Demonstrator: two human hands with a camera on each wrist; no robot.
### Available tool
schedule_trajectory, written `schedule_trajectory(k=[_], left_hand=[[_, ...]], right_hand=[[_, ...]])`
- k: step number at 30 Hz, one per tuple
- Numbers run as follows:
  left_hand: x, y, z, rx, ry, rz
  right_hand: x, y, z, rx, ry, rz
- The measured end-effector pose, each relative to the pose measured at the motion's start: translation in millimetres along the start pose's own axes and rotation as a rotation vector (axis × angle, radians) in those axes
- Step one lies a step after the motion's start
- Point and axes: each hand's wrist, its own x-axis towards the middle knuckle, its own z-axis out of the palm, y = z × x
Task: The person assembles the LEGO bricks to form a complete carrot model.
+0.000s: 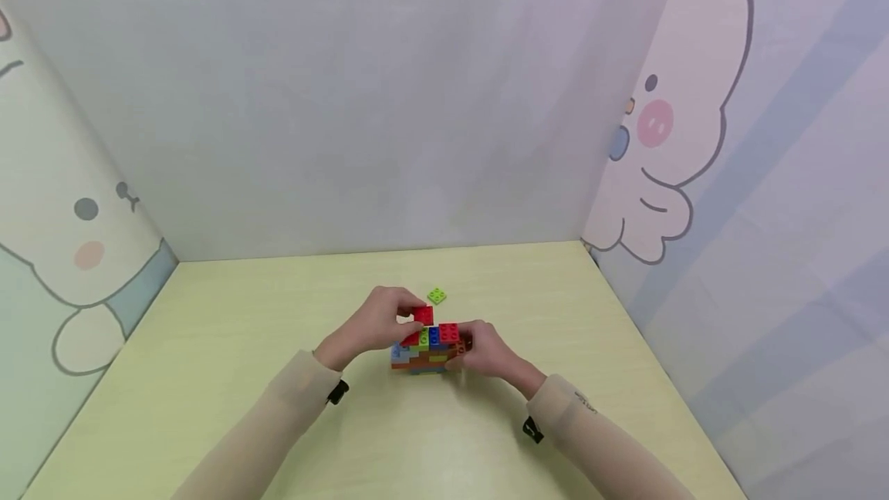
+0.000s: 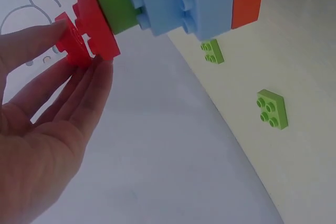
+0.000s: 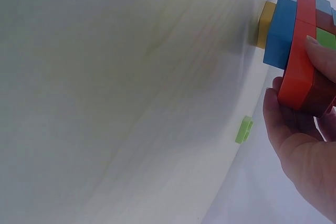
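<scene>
A stepped block build point(image 1: 427, 357) of toy bricks in red, blue, green, orange and light blue stands above the middle of the table. My left hand point(image 1: 380, 320) pinches a small flat red brick point(image 2: 72, 43) between thumb and fingertips. In the left wrist view that brick sits close against another red brick point(image 2: 97, 22) on top of the build; whether they are joined I cannot tell. My right hand point(image 1: 486, 349) grips the build's right end, its thumb on the side of a long red brick point(image 3: 299, 72). Fingers partly hide both ends.
Two flat light-green bricks, a nearer one point(image 2: 273, 109) and a farther one point(image 2: 212, 51), lie on the table in the left wrist view. The pale yellow table point(image 1: 243, 307) ends at a grey curtain point(image 1: 375, 137), with cartoon-printed fabric on both sides.
</scene>
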Motion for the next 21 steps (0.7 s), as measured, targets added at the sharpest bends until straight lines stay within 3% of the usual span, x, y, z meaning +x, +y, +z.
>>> schedule_trajectory(k=[7,11,17,21], left_hand=[[-3.4,-2.4,8.6,-0.027,-0.024,0.044],[-4.6,-1.5,10.2,-0.014,-0.035,0.043],[-3.7,-2.6,15.2,0.014,-0.034,0.101],[-4.2,-2.8,16.6,0.032,-0.027,0.096]], right_hand=[[0.6,-1,0,-0.017,0.010,0.004],[0.3,-2,0,-0.020,0.012,0.004],[-0.2,-1,0,-0.006,0.014,-0.013],[-0.2,0,0,0.003,0.012,-0.013]])
